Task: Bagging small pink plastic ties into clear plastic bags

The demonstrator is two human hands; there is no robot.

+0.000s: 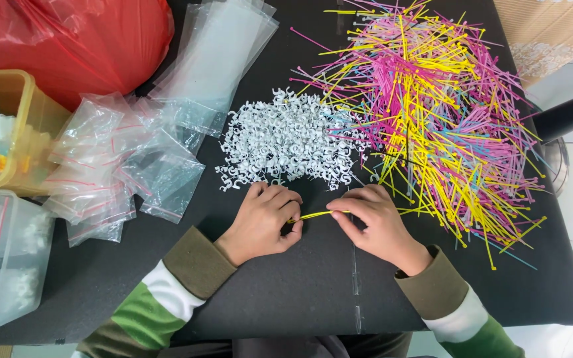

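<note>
My left hand [263,222] and my right hand [376,222] rest on the black table [300,292] and together pinch a yellow cable tie [316,215] stretched between them. Just beyond my fingers lies a heap of small white plastic clips [286,139]. To the right spreads a big pile of pink, yellow and blue cable ties [432,99]. The right hand touches the near edge of that pile.
Small clear zip bags [121,166] lie scattered at left, with larger clear bags [223,53] behind. A red plastic bag [74,40] sits at the far left corner. A yellow tub [18,99] and a clear tub [1,265] stand at the left edge.
</note>
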